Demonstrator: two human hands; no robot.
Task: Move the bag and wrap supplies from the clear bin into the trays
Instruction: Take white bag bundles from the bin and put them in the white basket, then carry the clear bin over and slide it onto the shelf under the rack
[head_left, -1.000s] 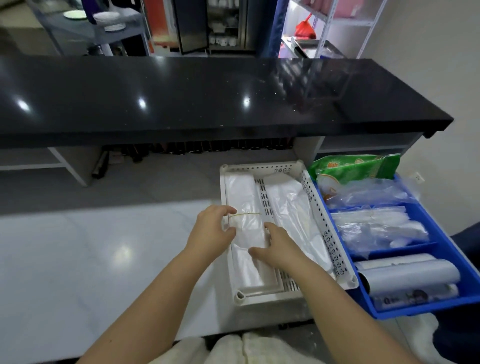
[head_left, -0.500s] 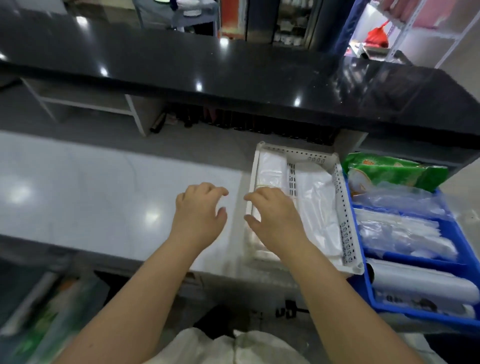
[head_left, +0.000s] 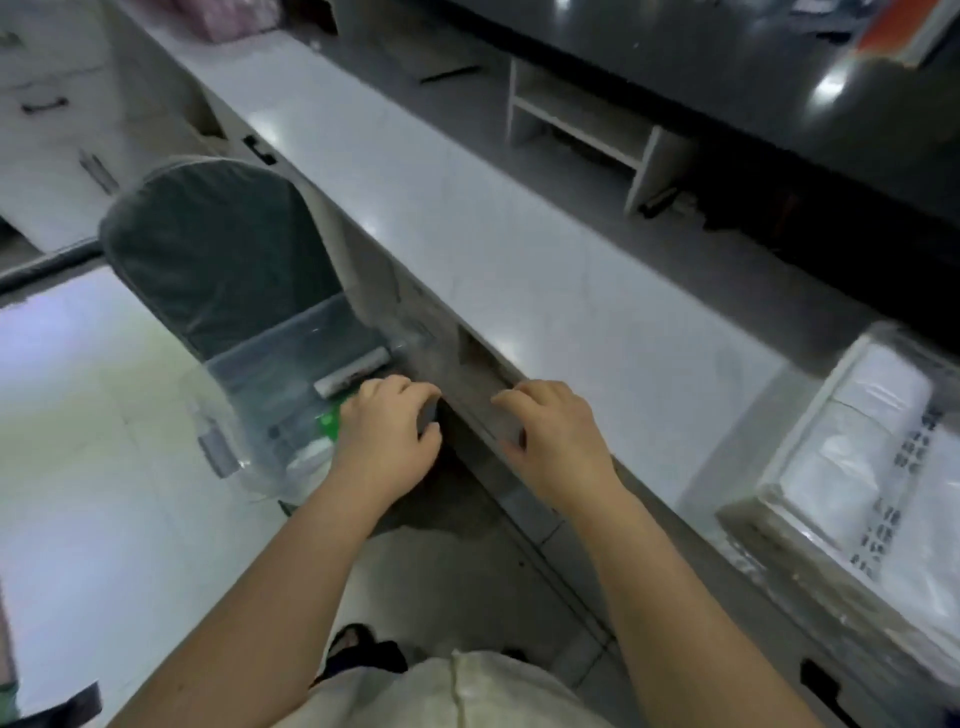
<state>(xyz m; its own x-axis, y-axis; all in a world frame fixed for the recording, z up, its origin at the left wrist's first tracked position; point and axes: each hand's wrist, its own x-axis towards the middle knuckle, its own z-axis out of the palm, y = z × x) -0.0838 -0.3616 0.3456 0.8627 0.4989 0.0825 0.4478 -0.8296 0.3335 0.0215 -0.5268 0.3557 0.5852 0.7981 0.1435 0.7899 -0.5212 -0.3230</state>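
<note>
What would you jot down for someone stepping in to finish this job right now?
Left hand: reaching into the clear bin on the floor beside the counter, fingers curled; whether it grips anything cannot be told.
Right hand: empty, open, hovering at the counter edge.
In the bin: a grey roll, a green-marked packet and some white stuff; blurred.
White tray on the counter at right already holds white plastic bags.
Left: lift out the remaining bin items and put them in the trays.

Clear bin (head_left: 244, 415); green pack (head_left: 328, 423); white perforated tray (head_left: 810, 447).
</note>
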